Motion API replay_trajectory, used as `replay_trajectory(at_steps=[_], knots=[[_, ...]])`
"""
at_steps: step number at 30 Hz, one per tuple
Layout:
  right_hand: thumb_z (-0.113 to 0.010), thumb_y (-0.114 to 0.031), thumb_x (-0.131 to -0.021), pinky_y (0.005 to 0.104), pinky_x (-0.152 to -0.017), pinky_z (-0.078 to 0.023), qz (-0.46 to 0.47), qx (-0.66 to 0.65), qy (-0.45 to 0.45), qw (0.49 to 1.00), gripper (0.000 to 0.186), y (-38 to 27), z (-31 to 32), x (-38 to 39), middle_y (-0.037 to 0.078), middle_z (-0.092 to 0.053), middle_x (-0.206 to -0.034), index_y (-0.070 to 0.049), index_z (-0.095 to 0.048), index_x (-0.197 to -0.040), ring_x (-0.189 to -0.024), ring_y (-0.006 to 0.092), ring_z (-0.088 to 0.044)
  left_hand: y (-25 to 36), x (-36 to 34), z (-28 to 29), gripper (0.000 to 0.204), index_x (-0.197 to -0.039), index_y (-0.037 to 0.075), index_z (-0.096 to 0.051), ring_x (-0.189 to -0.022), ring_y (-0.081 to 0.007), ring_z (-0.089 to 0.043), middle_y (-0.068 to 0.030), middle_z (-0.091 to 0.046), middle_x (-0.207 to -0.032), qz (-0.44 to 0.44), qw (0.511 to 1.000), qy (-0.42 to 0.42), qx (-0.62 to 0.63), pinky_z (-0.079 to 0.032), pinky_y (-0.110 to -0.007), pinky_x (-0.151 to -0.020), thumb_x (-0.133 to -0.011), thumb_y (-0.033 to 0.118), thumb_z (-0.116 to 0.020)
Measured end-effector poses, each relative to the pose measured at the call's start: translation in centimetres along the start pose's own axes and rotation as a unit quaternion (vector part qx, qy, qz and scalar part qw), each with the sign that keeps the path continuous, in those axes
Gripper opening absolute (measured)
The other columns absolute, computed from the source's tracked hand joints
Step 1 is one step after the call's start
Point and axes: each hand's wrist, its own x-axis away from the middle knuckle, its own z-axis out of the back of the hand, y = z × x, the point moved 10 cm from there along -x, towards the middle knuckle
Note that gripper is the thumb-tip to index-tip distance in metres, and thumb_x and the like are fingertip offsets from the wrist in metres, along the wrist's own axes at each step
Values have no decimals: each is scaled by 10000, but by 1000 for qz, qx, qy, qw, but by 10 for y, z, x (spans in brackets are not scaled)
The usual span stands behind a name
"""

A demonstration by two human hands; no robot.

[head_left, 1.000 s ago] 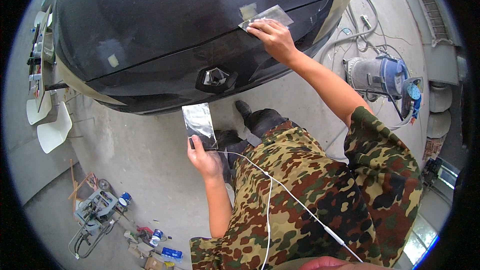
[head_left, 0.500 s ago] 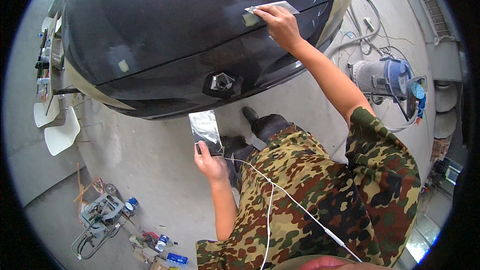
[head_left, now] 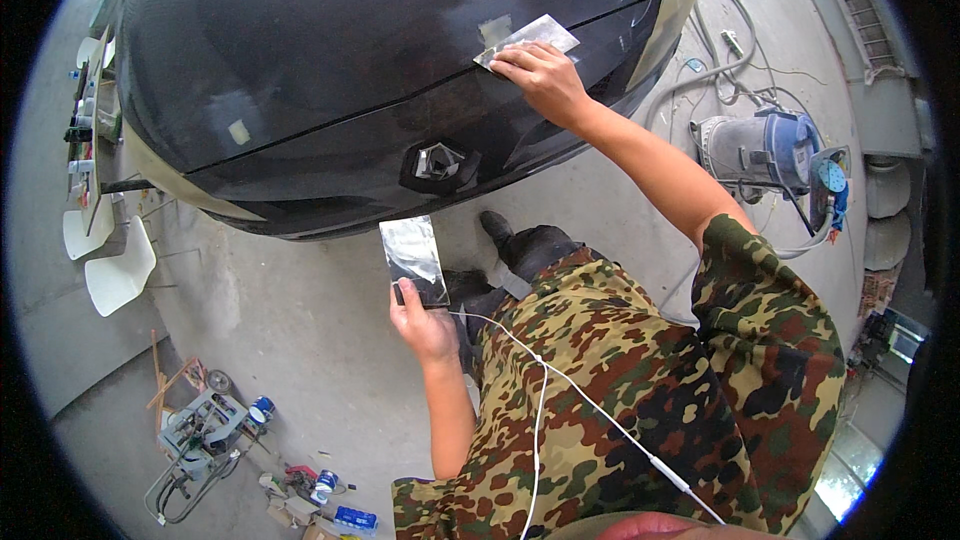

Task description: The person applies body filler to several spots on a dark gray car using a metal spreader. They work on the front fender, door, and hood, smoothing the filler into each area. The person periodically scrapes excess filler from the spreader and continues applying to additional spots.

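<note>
My right hand [head_left: 543,75] grips a thin metal putty spreader [head_left: 541,35] by one end, over the dark car hood [head_left: 340,20]. Just beyond the blade, a pale filler patch [head_left: 494,31] sits in a dull sanded area; I cannot tell whether the blade touches the hood. My left hand [head_left: 424,328] holds a flat metal plate [head_left: 412,255] with a dark lower end, thumb on top, below the car's front edge. A second pale patch [head_left: 239,132] lies on the hood's left side. The emblem recess [head_left: 437,162] is near the middle of the front.
A blue-topped shop vacuum [head_left: 768,152] with a grey hose [head_left: 735,70] stands on the floor at right. White chairs [head_left: 122,267] and a table with supplies are at left. A wheeled metal frame [head_left: 205,430] and cans lie at lower left. A white cable [head_left: 600,425] hangs over my shirt.
My right hand has moved nearer and slightly left with the spreader, whose blade has turned and uncovered more of the filler patch. My left hand stays almost in place with the plate.
</note>
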Motion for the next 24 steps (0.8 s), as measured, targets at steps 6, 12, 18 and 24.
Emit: replay_trajectory(at_steps=[6, 12, 18, 24], knots=[[-643, -31, -824, 401, -943, -546, 15, 0, 67, 998, 338, 6, 10, -4, 66, -727, -1162, -89, -742, -1142, -1045, 273, -705, -4, 1, 1, 341, -1250, -63, -584, -1092, -216, -646, -131, -660, -1205, 0, 1000, 1, -10, -511, -363, -964, -1107, 235, -499], [-630, -67, -860, 406, -971, -536, -21, 16, 29, 999, 291, 25, -8, -19, 66, -734, -1158, -93, -748, -1125, -1075, 266, -705, -4, -2, 5, 347, -1237, -65, -589, -1069, -208, -641, -132, -661, -1193, -12, 1000, 20, -17, -508, -356, -950, -1105, 244, -506], [-633, -51, -859, 413, -1024, -517, -15, 0, 20, 1000, 295, 15, -7, -4, 50, -735, -1182, -103, -750, -1125, -1118, 238, -700, 2, 0, 0, 353, -1250, -71, -584, -1093, -219, -640, -140, -657, -1212, -22, 1000, 5, -15, -504, -360, -970, -1104, 241, -505], [-623, -63, -858, 404, -1003, -515, 26, 2, 33, 999, 307, 4, 8, 7, 57, -727, -1193, -103, -740, -1139, -1111, 241, -692, -1, 14, 3, 362, -1279, -80, -574, -1124, -223, -637, -142, -653, -1237, -11, 1000, -4, -7, -498, -366, -995, -1106, 226, -491]])
